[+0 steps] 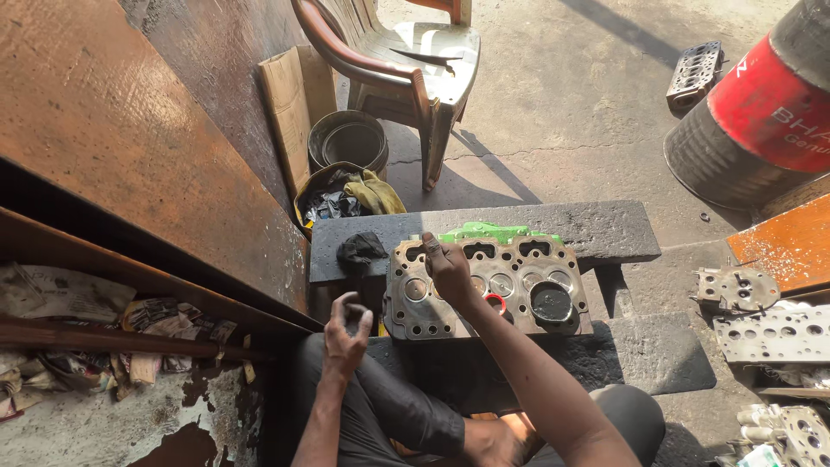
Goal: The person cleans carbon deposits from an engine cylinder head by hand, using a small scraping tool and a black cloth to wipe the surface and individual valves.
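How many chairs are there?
1. A plastic chair stands at the top of the view, beyond the stone slab and the metal engine part that the person's right hand touches. More could sit outside the picture.

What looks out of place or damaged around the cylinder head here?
On the cylinder head one chamber holds a black pool, like spilled oil or paste. The right hand rests on it. The chair seat looks cracked.
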